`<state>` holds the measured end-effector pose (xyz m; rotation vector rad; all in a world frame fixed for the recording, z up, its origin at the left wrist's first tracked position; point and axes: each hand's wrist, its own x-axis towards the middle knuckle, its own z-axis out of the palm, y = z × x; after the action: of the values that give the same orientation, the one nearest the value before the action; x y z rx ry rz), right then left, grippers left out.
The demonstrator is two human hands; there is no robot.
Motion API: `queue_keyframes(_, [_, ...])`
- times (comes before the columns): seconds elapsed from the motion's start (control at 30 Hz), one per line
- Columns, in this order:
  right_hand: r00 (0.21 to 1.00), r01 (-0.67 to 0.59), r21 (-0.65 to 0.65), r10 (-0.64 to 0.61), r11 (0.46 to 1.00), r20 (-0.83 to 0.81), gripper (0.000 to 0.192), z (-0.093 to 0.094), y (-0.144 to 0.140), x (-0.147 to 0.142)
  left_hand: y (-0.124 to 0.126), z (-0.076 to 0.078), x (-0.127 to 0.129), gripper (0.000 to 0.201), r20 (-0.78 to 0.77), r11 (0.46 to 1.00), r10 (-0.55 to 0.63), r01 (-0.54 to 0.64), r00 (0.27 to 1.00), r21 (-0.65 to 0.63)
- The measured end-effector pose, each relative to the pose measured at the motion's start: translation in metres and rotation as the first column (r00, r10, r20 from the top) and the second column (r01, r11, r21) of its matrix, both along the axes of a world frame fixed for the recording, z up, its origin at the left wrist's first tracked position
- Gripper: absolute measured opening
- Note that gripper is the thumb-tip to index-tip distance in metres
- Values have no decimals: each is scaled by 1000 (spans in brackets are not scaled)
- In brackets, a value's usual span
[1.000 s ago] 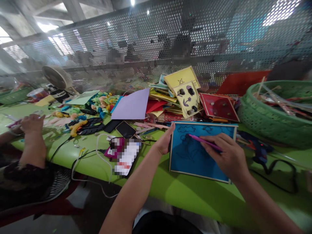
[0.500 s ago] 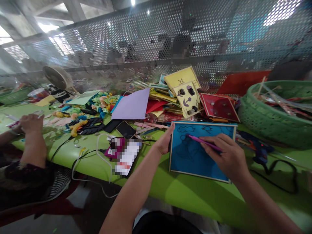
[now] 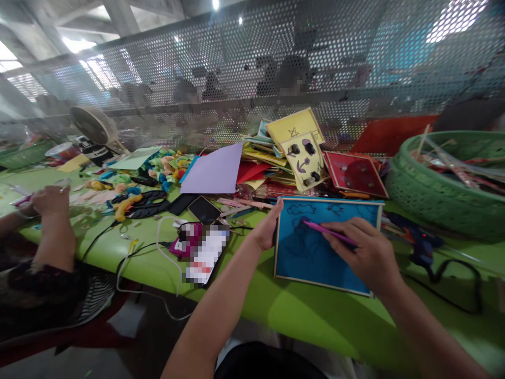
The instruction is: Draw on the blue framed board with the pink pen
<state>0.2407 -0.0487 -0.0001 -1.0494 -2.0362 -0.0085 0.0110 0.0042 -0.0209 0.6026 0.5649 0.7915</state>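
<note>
A blue sheet framed with pale wooden strips (image 3: 315,266) lies in front of me, bearing dark line drawings of a cloud, a flower and leaves. My left hand (image 3: 269,227) grips its left edge, thumb along the frame, the other fingers mostly hidden. Pinched in my right hand (image 3: 365,250) is a purple-pink pen (image 3: 333,233). Its tip touches the drawn flower near the upper left of the sheet, where a small purple patch shows.
A green basket (image 3: 445,195) and a glue gun (image 3: 420,239) are on the right. Behind lie a yellow decorated card (image 3: 302,163), a red framed card (image 3: 355,173) and a lilac sheet (image 3: 213,171). A phone (image 3: 207,258) and cables lie left; another person's hands (image 3: 51,202) rest beyond.
The pen tip has shifted slightly down and left on the flower, and the purple patch shows more clearly above it. My left hand and the framed sheet stay still.
</note>
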Motion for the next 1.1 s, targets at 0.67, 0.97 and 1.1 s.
queue_keyframes(0.67, [1000, 0, 46, 0, 999, -8, 14, 2, -1, 3, -3, 7, 0, 64, 10, 995, 80, -79, 997, -65])
queue_keyframes(0.97, [1000, 8, 39, -8, 999, -6, 17, -3, 1, 1, 1, -2, 3, 67, 7, 999, 18, -17, 1000, -41])
queue_keyframes(1.1, [1000, 11, 51, -11, 999, 10, 17, -3, 1, -1, -1, 2, 4, 65, -9, 997, 42, -43, 999, -57])
